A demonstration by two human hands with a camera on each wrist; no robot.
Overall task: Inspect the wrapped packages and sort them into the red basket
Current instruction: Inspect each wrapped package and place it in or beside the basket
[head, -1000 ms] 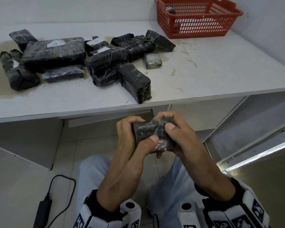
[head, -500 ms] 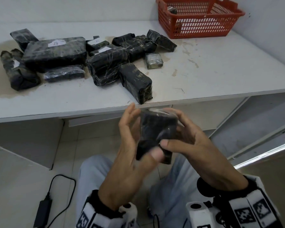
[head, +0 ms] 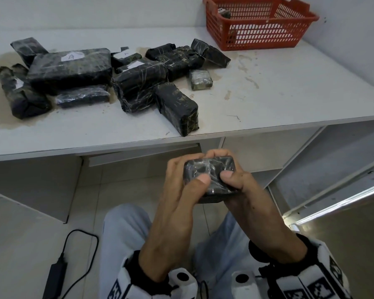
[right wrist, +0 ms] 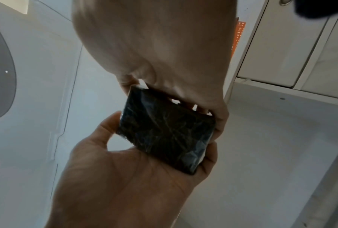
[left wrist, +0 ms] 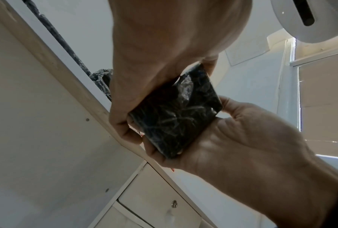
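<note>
I hold a small black wrapped package (head: 209, 175) flat between both hands, below the table's front edge and above my lap. My left hand (head: 187, 186) grips its left side, thumb on top. My right hand (head: 235, 180) grips the right side, thumb also on top. The left wrist view shows the package (left wrist: 176, 115) from below with fingers curled under it, as does the right wrist view (right wrist: 168, 131). The red basket (head: 257, 37) stands at the table's far right with one dark package (head: 224, 12) inside. Several black wrapped packages (head: 138, 83) lie piled on the table's left half.
The white table (head: 289, 87) is stained, and a small clear-wrapped greenish package (head: 200, 79) lies beside the pile. A power adapter with its cable (head: 56, 277) lies on the floor at left. An open shelf unit (head: 322, 169) stands to the right under the table.
Both hands turned the package: half a second ago it stood on end and higher up, now it lies flat again with both thumbs on its top face.
</note>
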